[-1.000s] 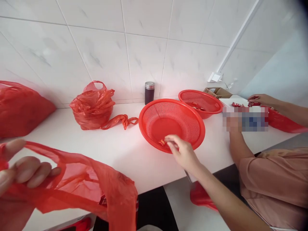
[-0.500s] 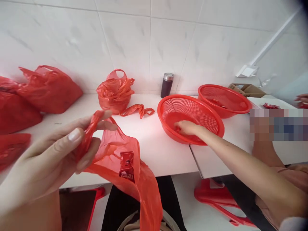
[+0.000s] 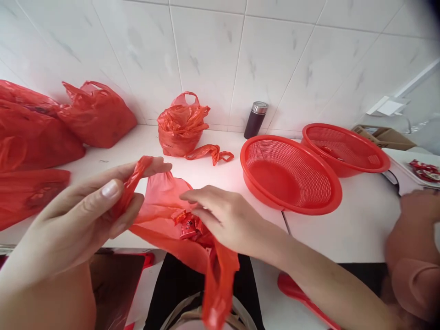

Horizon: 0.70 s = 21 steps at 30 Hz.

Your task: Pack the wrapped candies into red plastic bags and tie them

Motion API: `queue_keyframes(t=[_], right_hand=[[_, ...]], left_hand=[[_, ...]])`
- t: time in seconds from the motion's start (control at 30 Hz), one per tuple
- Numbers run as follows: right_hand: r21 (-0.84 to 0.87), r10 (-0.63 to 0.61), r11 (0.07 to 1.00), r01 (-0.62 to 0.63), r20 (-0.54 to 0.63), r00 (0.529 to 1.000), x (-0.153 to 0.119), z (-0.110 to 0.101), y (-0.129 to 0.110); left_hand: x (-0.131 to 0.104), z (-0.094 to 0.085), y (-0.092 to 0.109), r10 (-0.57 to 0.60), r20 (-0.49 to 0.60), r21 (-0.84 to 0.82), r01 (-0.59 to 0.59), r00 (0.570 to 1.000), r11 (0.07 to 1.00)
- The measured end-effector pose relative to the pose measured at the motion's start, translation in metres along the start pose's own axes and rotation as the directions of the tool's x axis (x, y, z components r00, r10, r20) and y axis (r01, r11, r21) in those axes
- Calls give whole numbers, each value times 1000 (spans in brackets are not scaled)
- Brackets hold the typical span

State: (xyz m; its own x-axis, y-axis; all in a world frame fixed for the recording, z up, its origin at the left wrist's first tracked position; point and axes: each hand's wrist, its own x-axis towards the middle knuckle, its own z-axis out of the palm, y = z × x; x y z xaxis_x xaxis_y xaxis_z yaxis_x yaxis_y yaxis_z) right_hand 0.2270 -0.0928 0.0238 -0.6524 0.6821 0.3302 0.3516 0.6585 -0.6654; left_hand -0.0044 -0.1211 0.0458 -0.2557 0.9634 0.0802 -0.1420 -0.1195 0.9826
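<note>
My left hand (image 3: 92, 201) has its fingers curled around a handle of a thin red plastic bag (image 3: 161, 192), which sags open over the table's front edge and my lap. Several small red packets (image 3: 188, 228) with dark printing lie in the bag's mouth. Just over these packets is my right hand (image 3: 220, 213), its fingers apart and pointing left; I see nothing gripped in it, though its underside is partly hidden. To the right stands a red perforated plastic basket (image 3: 292, 204), tilted a little toward me.
A second red basket (image 3: 364, 167) holds a few packets. Full red bags (image 3: 99, 117) crowd the left; a bunched red bag (image 3: 180, 130) and a dark flask (image 3: 255, 121) stand by the wall. At far right, a co-worker's arm (image 3: 412, 224) rests near a white tray (image 3: 398, 158).
My right hand has moved left from inside the near basket to above the bag. More red packets now show in the bag. My left hand keeps its hold; the view has shifted.
</note>
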Motion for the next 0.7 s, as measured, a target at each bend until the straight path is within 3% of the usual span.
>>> queue_keyframes(t=[0.07, 0.13, 0.2, 0.27, 0.43, 0.5, 0.6, 0.67, 0.7], right_hand=[[109, -40, 993, 41, -10, 999, -15, -21, 2], [120, -55, 992, 43, 97, 994, -38, -36, 0], [47, -40, 998, 30, 215, 976, -61, -34, -2], [-73, -19, 997, 37, 235, 972, -78, -13, -1], [-253, -115, 960, 123, 47, 992, -83, 74, 2], [-276, -162, 949, 152, -14, 987, -71, 93, 2], [-184, -220, 964, 192, -141, 965, -50, 83, 4], [26, -90, 994, 104, -310, 946, -38, 55, 7], [163, 43, 986, 26, -408, 912, -33, 38, 10]], left_hand=[[1, -13, -6, -27, 98, -1, 27, 995, 1000], [0, -23, -12, -7, 76, -16, 8, 997, 1000], [-3, -29, -16, -12, 33, -3, 12, 999, 1000], [-6, -32, -18, -22, 14, 25, 22, 1000, 999], [-5, -26, -20, -9, 60, 60, 5, 998, 998], [-2, -23, -19, 28, 52, 59, -31, 998, 998], [0, -23, -18, 54, 29, 59, -56, 998, 997], [1, -26, -15, 60, 4, 42, -60, 998, 997], [1, -27, -14, 71, -14, 21, -71, 997, 997]])
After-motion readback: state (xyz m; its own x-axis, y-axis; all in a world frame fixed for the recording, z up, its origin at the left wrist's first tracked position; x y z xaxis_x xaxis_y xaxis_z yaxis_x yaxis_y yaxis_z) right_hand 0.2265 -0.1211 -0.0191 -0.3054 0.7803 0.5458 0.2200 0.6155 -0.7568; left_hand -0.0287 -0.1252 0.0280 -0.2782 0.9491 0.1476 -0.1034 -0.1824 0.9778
